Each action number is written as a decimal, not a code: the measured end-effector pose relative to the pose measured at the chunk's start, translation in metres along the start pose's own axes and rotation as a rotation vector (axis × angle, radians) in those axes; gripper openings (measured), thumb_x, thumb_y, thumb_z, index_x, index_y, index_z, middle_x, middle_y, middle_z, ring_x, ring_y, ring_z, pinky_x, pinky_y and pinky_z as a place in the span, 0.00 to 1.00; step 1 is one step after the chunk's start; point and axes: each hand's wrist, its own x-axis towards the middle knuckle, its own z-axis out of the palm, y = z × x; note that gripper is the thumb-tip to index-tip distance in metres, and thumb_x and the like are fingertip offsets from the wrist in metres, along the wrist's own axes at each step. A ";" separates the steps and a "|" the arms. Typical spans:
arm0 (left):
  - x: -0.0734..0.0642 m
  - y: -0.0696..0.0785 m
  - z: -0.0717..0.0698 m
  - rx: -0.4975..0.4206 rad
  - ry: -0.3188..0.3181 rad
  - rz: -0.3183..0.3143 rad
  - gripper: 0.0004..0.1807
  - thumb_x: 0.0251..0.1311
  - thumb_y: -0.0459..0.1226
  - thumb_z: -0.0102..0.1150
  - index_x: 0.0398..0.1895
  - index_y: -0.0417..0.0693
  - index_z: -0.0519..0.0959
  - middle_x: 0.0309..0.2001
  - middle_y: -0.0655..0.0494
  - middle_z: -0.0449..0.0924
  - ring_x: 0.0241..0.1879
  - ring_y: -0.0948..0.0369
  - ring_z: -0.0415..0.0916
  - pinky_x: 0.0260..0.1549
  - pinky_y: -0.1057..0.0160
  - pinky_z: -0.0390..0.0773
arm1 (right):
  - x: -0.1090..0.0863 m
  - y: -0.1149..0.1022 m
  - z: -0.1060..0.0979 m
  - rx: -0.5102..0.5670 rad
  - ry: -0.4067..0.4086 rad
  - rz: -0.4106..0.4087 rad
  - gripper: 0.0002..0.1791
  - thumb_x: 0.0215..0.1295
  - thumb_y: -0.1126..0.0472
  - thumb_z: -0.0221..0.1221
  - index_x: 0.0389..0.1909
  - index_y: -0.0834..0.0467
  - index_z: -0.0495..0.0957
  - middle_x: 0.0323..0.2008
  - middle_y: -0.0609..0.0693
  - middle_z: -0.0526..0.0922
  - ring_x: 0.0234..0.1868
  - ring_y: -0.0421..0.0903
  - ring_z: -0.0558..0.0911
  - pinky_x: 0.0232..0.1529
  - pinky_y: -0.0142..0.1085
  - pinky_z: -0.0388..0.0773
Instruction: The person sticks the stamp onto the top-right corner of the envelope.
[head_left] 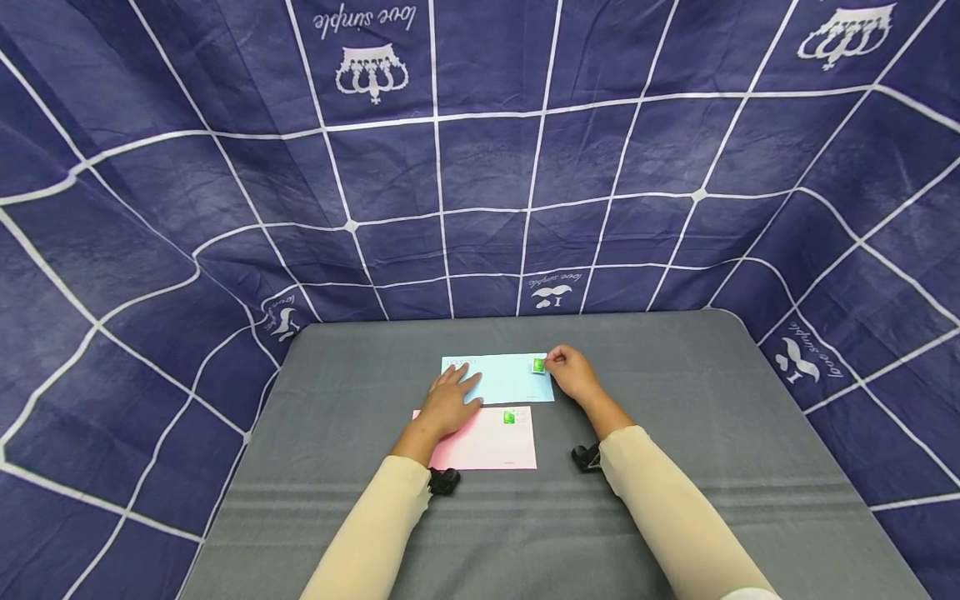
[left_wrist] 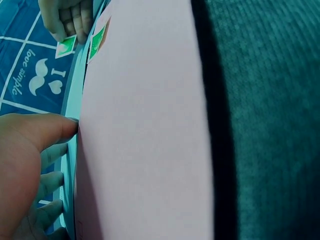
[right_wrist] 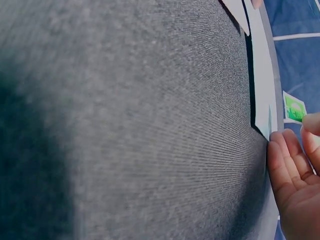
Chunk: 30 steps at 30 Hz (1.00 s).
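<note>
A light blue envelope (head_left: 506, 383) lies on the grey table, and a pink envelope (head_left: 480, 446) lies just nearer to me. My left hand (head_left: 448, 404) rests with fingers spread over the left part of the blue envelope, its wrist above the pink one. My right hand (head_left: 572, 373) pinches a green stamp (right_wrist: 295, 108) by its edge. In the right wrist view this stamp stands raised over the blue envelope's right end, at the upper right corner in the head view. Another green stamp (head_left: 509, 417) sits at the pink envelope's upper right.
The grey cloth-covered table (head_left: 352, 375) reaches back to a blue curtain (head_left: 480, 167) with white grid lines, which also hangs at both sides. Dark wrist cameras (head_left: 444, 481) sit below each wrist, by the beige sleeves (head_left: 375, 525).
</note>
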 end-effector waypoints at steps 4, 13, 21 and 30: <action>-0.001 0.001 -0.001 -0.016 -0.012 -0.011 0.31 0.71 0.49 0.53 0.75 0.51 0.68 0.79 0.44 0.57 0.80 0.42 0.47 0.78 0.41 0.50 | 0.005 0.001 0.002 -0.005 0.002 0.000 0.07 0.66 0.62 0.58 0.37 0.62 0.79 0.34 0.54 0.83 0.36 0.45 0.79 0.39 0.31 0.72; 0.000 0.001 0.001 -0.009 -0.031 -0.030 0.31 0.72 0.50 0.50 0.76 0.53 0.66 0.80 0.47 0.54 0.81 0.44 0.44 0.79 0.44 0.47 | 0.012 -0.002 0.005 -0.016 -0.022 0.053 0.08 0.67 0.60 0.58 0.39 0.62 0.80 0.34 0.54 0.82 0.37 0.48 0.78 0.38 0.32 0.71; 0.000 0.000 0.004 -0.014 -0.032 -0.027 0.31 0.72 0.50 0.51 0.76 0.53 0.65 0.80 0.47 0.53 0.81 0.44 0.44 0.79 0.42 0.47 | 0.016 -0.001 0.008 -0.046 -0.037 0.059 0.09 0.68 0.59 0.58 0.39 0.62 0.80 0.37 0.55 0.82 0.38 0.49 0.79 0.40 0.34 0.73; 0.000 -0.002 0.004 -0.021 -0.031 -0.022 0.31 0.73 0.49 0.50 0.77 0.53 0.65 0.81 0.47 0.53 0.82 0.44 0.43 0.79 0.42 0.46 | 0.023 -0.002 0.012 -0.044 -0.064 0.080 0.08 0.68 0.60 0.60 0.38 0.62 0.80 0.32 0.51 0.80 0.35 0.45 0.77 0.37 0.32 0.71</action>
